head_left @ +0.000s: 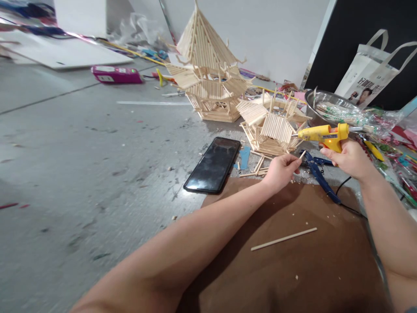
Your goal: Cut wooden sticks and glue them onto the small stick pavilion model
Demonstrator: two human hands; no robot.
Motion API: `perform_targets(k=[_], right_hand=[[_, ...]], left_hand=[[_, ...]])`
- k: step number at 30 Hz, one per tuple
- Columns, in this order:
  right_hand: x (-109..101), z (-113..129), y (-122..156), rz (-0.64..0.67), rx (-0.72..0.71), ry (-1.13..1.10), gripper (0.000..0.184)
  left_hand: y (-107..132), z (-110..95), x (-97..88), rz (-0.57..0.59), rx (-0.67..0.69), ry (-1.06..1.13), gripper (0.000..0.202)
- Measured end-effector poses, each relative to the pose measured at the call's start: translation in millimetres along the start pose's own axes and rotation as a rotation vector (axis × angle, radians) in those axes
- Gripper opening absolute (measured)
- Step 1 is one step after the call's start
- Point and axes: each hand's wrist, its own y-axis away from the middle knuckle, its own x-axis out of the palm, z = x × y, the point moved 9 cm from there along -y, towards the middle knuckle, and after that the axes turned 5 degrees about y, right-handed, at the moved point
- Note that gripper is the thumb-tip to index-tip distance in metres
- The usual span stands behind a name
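Note:
My left hand pinches a short wooden stick piece between its fingertips. My right hand grips a yellow glue gun, whose nozzle points left toward a small model section of wooden sticks. The stick piece sits just below the nozzle. Behind, a taller pagoda of wooden sticks stands on the grey floor. Blue-handled pliers lie under my hands at the edge of a brown board.
A black phone lies face up left of the board. One long stick rests on the board and loose sticks by the model. A metal bowl, plastic bags and a tote bag crowd the right. A pink box lies far left.

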Motion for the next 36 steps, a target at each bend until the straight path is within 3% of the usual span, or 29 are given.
perform_targets(k=[10, 21, 36], right_hand=[[1.0, 6.0, 6.9, 0.058, 0.1, 0.041, 0.022], [-12.5, -29.7, 33.5, 0.022, 0.341, -0.3, 0.026], [-10.7, -28.5, 36.1, 0.049, 0.36, -0.33, 0.028]], left_hand=[[1.4, -1.1, -0.2, -0.006, -0.001, 0.03, 0.019], [1.0, -7.0, -4.6, -0.05, 0.031, 0.164, 0.019], [3.6, -10.5, -8.0, -0.093, 0.013, 0.237, 0.019]])
